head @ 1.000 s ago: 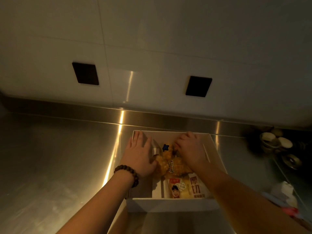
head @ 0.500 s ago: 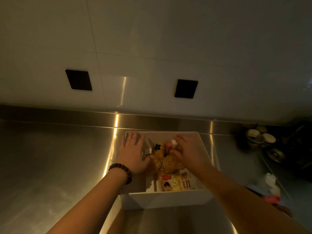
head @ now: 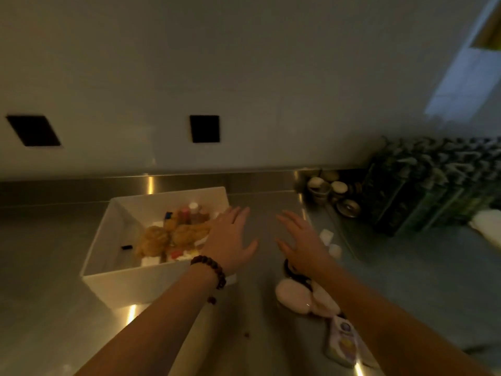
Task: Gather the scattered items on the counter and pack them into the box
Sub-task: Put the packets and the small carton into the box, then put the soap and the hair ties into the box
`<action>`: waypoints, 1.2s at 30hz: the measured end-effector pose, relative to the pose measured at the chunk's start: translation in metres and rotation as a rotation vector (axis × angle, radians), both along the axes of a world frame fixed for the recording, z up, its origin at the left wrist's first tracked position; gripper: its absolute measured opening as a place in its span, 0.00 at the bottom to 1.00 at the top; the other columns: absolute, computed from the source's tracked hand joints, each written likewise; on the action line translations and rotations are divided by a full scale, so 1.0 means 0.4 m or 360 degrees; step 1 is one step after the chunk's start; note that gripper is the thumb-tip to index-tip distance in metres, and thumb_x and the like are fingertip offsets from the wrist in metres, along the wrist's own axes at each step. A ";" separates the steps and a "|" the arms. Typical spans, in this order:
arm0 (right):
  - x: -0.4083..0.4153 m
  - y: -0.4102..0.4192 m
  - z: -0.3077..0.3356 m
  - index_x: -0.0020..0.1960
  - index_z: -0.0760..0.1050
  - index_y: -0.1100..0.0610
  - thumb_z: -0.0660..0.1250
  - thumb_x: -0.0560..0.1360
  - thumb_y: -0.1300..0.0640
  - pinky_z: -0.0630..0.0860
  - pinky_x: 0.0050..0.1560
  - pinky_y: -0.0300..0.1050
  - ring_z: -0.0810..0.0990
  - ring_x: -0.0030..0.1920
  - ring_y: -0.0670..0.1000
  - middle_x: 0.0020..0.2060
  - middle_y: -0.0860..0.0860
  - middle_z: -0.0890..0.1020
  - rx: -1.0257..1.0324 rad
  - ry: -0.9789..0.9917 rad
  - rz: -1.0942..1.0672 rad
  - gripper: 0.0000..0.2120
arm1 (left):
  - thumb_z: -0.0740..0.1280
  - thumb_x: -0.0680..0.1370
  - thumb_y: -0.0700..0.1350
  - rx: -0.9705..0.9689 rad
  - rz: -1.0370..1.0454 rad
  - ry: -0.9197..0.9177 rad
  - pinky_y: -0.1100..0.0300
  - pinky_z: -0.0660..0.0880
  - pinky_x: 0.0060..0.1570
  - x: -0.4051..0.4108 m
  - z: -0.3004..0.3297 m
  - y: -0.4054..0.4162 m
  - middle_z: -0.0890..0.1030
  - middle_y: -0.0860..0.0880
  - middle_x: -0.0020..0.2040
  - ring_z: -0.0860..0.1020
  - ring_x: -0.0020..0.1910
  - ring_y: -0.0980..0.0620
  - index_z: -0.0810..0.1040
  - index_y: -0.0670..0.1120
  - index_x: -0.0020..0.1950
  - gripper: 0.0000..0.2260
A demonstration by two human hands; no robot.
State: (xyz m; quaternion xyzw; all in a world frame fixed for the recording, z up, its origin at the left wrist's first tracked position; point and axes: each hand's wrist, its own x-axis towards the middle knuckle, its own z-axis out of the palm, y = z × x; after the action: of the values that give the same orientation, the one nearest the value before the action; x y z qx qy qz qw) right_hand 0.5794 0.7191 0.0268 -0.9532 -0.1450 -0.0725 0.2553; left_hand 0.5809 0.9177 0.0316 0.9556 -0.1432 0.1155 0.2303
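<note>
Two bare forearms are in view, neither covered by a sleeve as far as the lower frame edge. The left hand [head: 230,240] carries no ring or glove that can be made out. The left wrist wears a bracelet [head: 210,270] of round, dark reddish-brown beads strung in a single row, with one short strand of similar beads hanging off it below the wrist. The right hand [head: 303,241] and its wrist are bare. Motion blur softens finer detail on both hands.

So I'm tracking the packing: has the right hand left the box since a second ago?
Yes. The right hand moved out of the white box, rightward over the counter.
</note>
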 end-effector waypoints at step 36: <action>-0.199 -0.287 -0.171 0.58 0.76 0.55 0.69 0.72 0.55 0.65 0.46 0.23 0.71 0.52 0.44 0.60 0.52 0.72 0.0344 0.0242 -0.0257 0.15 | 0.76 0.65 0.54 -0.0209 0.0271 0.0565 0.53 0.67 0.61 -0.180 -0.208 -0.217 0.71 0.52 0.61 0.68 0.61 0.50 0.67 0.53 0.64 0.31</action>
State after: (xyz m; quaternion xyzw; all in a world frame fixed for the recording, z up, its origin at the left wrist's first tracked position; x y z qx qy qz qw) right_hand 0.4998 0.6043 -0.0417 -0.9314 -0.0394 -0.0357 0.3601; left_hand 0.5088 0.8311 -0.0515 0.9525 -0.0112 -0.0265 0.3030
